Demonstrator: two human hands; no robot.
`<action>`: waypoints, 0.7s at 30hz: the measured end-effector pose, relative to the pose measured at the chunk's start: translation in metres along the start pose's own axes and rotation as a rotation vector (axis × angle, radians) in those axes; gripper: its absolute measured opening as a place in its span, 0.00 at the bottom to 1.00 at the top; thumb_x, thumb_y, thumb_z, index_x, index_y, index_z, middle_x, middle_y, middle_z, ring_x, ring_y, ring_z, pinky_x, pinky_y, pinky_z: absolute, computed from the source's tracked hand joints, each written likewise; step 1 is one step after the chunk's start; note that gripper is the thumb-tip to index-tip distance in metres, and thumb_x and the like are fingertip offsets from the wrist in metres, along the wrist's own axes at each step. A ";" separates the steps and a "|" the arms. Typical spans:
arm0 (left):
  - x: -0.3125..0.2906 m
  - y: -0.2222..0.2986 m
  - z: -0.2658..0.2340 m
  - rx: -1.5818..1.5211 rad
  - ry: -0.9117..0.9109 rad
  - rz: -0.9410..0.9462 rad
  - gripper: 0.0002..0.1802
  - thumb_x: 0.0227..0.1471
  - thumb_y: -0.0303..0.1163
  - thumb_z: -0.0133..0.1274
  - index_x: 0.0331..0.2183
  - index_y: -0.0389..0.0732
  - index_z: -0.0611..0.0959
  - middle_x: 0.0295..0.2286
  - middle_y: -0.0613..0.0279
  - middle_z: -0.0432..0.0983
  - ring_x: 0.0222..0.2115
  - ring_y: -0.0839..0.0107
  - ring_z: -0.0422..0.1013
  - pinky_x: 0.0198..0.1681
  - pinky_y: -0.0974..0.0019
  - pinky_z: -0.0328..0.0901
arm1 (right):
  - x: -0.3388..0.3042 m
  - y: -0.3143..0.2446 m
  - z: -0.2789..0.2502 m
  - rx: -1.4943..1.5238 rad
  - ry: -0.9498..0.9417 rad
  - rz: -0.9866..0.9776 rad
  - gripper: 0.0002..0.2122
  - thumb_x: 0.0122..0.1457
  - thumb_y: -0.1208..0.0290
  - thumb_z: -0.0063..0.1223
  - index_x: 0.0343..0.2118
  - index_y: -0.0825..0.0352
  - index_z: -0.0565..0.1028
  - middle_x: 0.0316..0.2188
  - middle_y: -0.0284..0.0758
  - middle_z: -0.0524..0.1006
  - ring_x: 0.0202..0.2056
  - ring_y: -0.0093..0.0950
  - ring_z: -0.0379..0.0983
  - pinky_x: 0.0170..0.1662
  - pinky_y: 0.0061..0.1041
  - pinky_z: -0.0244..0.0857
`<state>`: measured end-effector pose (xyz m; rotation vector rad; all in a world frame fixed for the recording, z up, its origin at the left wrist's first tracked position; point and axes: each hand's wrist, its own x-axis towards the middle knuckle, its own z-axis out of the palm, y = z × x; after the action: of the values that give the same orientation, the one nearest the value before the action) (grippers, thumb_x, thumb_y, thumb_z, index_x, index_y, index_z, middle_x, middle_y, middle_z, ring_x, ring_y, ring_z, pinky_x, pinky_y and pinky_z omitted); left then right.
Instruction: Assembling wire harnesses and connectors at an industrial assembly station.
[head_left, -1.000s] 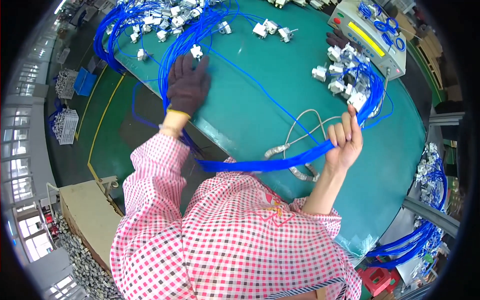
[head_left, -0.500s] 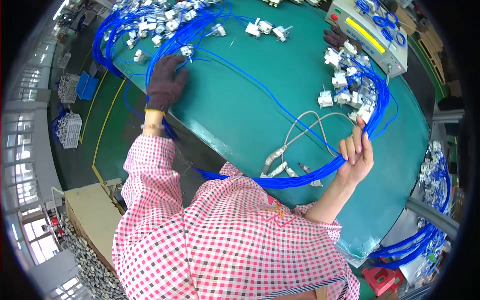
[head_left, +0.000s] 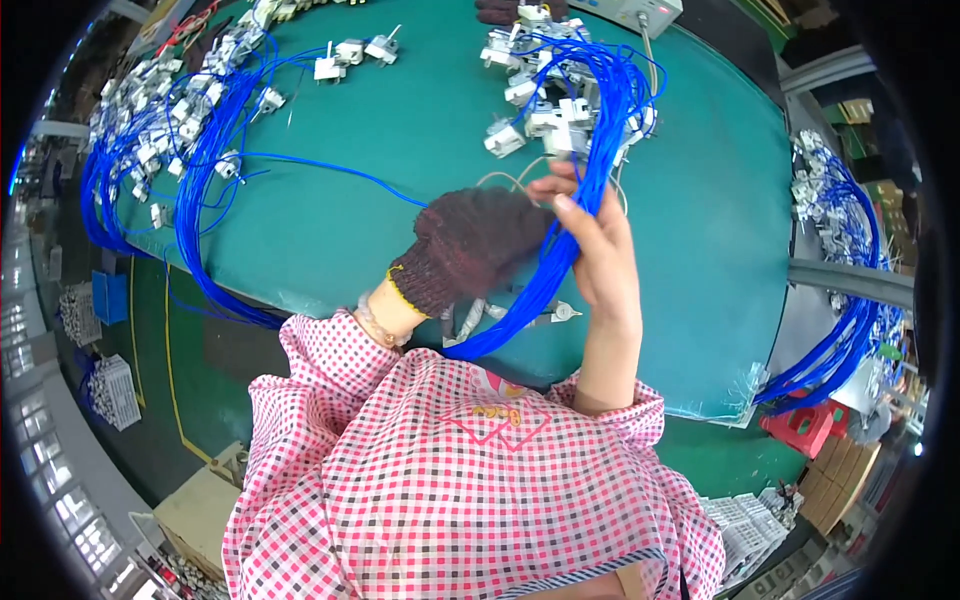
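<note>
My bare right hand is closed around a thick bundle of blue cables, thumb across its front. The bundle curves from the front of my shirt up to a cluster of white plugs lying on the green table. My left hand, in a dark knitted glove, is against or just beside the bundle's left side. Its fingers are smeared by motion, so their grip cannot be told. A single blue cable runs from the left pile to the gloved hand, where its end is hidden.
Another pile of blue cables with white plugs hangs over the table's left edge. A few loose plugs lie at the back. Grey leads with clips lie behind the bundle. More cables hang at the right, above a red stool.
My gloved left hand has left the left cable pile and come right, to the bundle. My right hand still holds the bundle, now more upright. The view has shifted to the right.
</note>
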<state>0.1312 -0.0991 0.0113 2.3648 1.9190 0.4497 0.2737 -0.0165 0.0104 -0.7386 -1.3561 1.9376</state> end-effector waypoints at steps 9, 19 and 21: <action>-0.004 0.009 0.015 -0.117 0.228 -0.229 0.17 0.43 0.32 0.51 0.40 0.48 0.77 0.27 0.60 0.74 0.23 0.59 0.71 0.23 0.59 0.65 | -0.014 0.001 0.005 -0.436 0.165 0.086 0.12 0.57 0.72 0.52 0.42 0.72 0.69 0.37 0.32 0.73 0.37 0.15 0.66 0.35 0.18 0.63; -0.006 0.013 0.010 -0.076 0.044 -0.338 0.15 0.46 0.30 0.50 0.40 0.47 0.78 0.29 0.58 0.75 0.26 0.55 0.72 0.27 0.57 0.66 | 0.005 -0.024 0.023 -1.260 0.308 -0.705 0.07 0.47 0.81 0.55 0.29 0.68 0.71 0.27 0.37 0.69 0.28 0.34 0.69 0.30 0.28 0.64; -0.008 0.016 0.013 -0.177 0.213 -0.319 0.15 0.46 0.30 0.51 0.41 0.47 0.78 0.31 0.57 0.76 0.29 0.55 0.73 0.30 0.58 0.67 | 0.000 -0.031 0.026 -1.259 0.272 -0.543 0.05 0.48 0.80 0.53 0.29 0.68 0.71 0.26 0.37 0.69 0.28 0.36 0.69 0.29 0.31 0.64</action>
<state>0.1482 -0.1090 0.0006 1.9237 2.1892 0.8309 0.2598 -0.0242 0.0480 -0.9590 -2.2278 0.3899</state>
